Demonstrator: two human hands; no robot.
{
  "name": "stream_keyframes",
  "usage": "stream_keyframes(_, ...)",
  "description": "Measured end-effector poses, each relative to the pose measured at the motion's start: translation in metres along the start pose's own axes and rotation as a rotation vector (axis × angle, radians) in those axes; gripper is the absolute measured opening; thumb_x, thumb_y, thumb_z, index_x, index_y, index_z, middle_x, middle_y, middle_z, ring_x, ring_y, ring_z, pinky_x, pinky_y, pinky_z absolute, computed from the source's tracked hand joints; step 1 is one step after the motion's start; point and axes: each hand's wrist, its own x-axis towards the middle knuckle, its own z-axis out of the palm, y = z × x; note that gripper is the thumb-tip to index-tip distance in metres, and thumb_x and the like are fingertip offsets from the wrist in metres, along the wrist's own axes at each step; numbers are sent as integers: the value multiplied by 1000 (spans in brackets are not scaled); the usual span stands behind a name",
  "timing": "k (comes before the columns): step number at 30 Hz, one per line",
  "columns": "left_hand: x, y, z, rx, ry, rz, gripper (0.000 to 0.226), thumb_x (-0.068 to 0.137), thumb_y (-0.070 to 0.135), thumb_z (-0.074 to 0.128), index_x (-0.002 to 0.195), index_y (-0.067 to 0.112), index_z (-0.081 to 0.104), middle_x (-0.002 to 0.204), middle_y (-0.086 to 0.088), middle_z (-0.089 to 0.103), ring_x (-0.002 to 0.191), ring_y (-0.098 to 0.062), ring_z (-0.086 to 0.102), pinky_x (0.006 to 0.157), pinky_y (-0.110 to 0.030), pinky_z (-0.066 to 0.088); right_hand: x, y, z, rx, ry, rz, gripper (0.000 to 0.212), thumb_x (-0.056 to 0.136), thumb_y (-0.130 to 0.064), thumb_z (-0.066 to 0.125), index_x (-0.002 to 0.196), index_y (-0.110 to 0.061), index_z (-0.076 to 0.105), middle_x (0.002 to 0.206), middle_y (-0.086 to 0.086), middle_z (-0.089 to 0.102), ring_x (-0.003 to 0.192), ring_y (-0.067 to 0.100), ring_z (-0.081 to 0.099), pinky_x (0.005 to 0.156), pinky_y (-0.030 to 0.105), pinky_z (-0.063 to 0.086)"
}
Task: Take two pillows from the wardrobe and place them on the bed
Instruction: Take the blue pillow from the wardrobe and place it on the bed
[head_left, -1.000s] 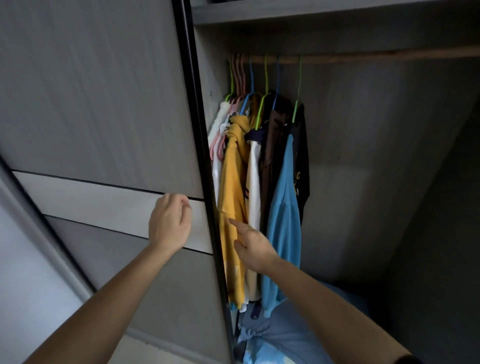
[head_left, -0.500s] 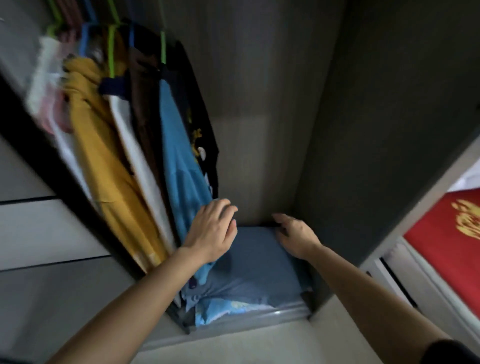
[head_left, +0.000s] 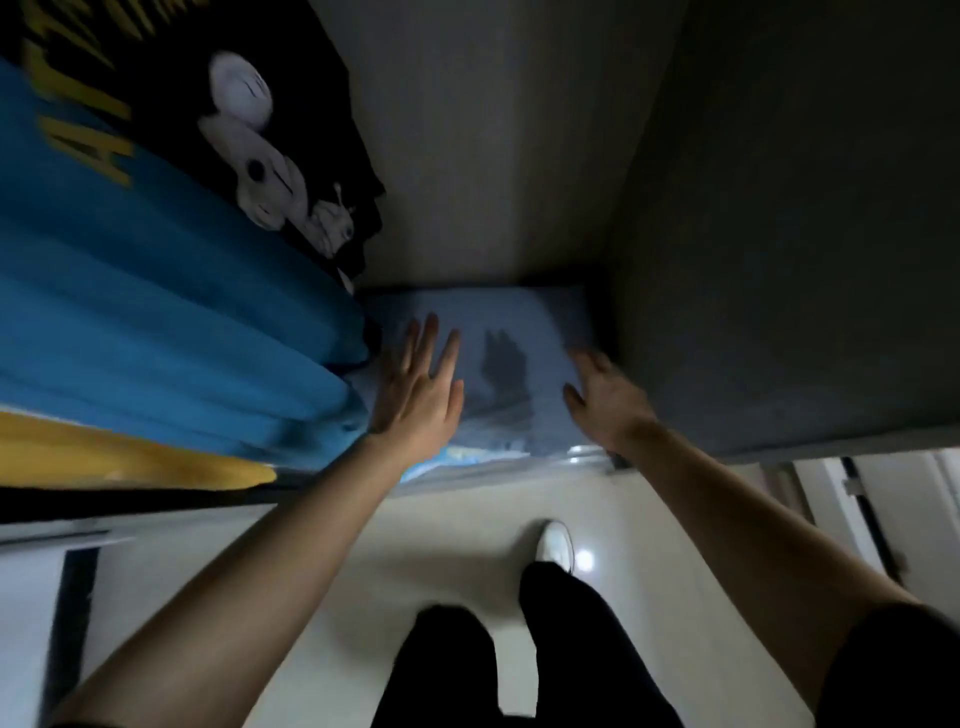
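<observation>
Here, the head view looks down into a wardrobe (head_left: 519, 156). Hanging shirts (head_left: 156, 312) crowd the left hand (head_left: 415, 400), spread wide. The right hand (head_left: 608, 400), loosely open, nears the side wall (head_left: 779, 260). Between them, on the wardrobe floor, lies a blue pillow (head_left: 498, 322).

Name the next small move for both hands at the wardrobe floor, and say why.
Probably lower both open hands to the top blue pillow's side edges and grip. The left hand hovers with spread fingers near the hanging blue shirt; the right hand reaches its right edge by the wardrobe wall. Neither grips yet.
</observation>
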Motion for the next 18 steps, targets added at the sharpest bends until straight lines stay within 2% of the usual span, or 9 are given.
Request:
stream_keyframes(3, 19, -5, 55, -17, -71, -56, 64, 96, 32, 41, 155, 14, 20, 164, -15, 7, 150, -37, 11, 115, -57, 22, 31, 19, 42, -35, -99, -11, 64, 99, -32, 49, 156, -22, 21, 162, 10, 23, 143, 34, 33, 112, 45, 38)
stream_keyframes(6, 40, -15, 131, -46, -126, -104, 71, 93, 31, 49, 155, 15, 18, 164, -16, 8, 150, -37, 9, 116, -58, 20, 64, 44, 99, -109, -134, -58, 65, 99, -33, 48, 157, -20, 19, 164, 12, 17, 144, 35, 31, 109, 49, 40)
stream_keyframes(9, 59, -33, 223, -10, -223, -108, 84, 89, 31, 57, 156, 19, 9, 165, -14, 1, 151, -35, 2, 117, -60, 16, 92, 75, 174, -170, -150, -78, 69, 100, -33, 49, 158, -19, 13, 164, 15, 13, 144, 37, 31, 105, 48, 40)
stream_keyframes(13, 77, -68, 344, 70, -293, -102, 97, 79, 28, 67, 157, 19, 9, 164, -17, 1, 151, -38, 1, 116, -65, 15, 128, 115, 285, -183, -178, -70, 79, 99, -37, 49, 158, -20, 1, 165, 17, -1, 151, 37, 12, 119, 50, 25)
stream_keyframes(15, 84, -85, 399, 105, -275, -112, 100, 74, 27, 71, 156, 18, 14, 163, -19, 5, 150, -41, 4, 114, -67, 15, 146, 132, 336, -213, -149, -100, 85, 96, -41, 54, 158, -19, 2, 165, 19, -2, 151, 39, 2, 121, 55, 17)
stream_keyframes(18, 92, -110, 462, 193, -203, -77, 106, 68, 35, 74, 155, 20, 15, 162, -22, 8, 148, -44, 9, 112, -71, 16, 176, 148, 392, -327, -62, -190, 97, 85, -49, 65, 158, -16, 11, 163, 26, 3, 149, 48, 0, 118, 64, 11)
